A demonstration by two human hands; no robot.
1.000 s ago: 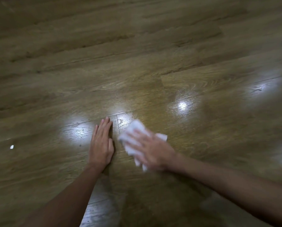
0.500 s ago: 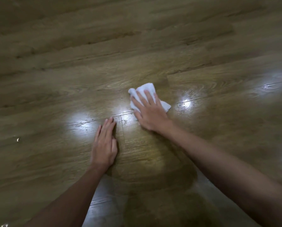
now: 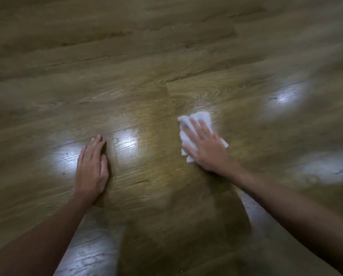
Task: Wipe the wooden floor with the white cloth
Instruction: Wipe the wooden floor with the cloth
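Observation:
The wooden floor (image 3: 146, 80) fills the whole head view, brown planks with a glossy sheen. A crumpled white cloth (image 3: 188, 134) lies flat on it right of centre. My right hand (image 3: 206, 148) presses down on the cloth with straight, spread fingers; cloth edges show beyond the fingertips and at the hand's left side. My left hand (image 3: 92, 168) rests flat on the bare floor to the left, fingers straight and together, well apart from the cloth.
Bright light reflections (image 3: 127, 142) sit on the planks between and around my hands, with others (image 3: 284, 96) at the right. A dark shadow (image 3: 186, 226) covers the floor near me between my forearms.
My right hand has slid the cloth to the right and a little nearer. My left hand has stayed planted on the floor. The view has shifted slightly.

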